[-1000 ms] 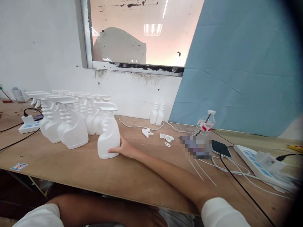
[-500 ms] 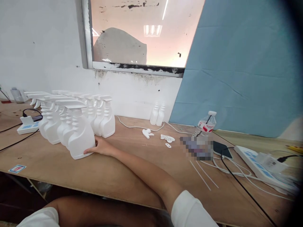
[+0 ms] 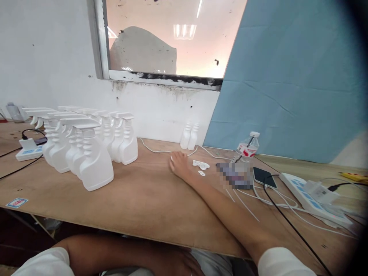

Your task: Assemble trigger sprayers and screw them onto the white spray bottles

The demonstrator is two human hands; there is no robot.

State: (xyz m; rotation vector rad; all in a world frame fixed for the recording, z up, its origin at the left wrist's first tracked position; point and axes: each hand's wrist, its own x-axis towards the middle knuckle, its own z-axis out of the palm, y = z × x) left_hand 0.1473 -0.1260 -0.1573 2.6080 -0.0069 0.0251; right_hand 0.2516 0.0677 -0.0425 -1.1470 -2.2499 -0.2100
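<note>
My right hand is at mid-table with its fingers curled down over a small white spray trigger head; only a sliver of it shows. Just right of that hand lie another flat white plastic part and a small white oval piece. My left hand rests in my lap below the table edge, fingers loosely stretched and partly cut off by the frame. On the left of the table, several white spray bottles with trigger tops stand upright in close rows.
Two small white bottles stand against the wall. To the right are a clear drink bottle, a phone, thin white tubes and a power strip with cables. Another power strip sits far left.
My right hand has left the front spray bottle and moved right, onto the white trigger head. The bottle stays standing. My left hand has come into view in the lap.
</note>
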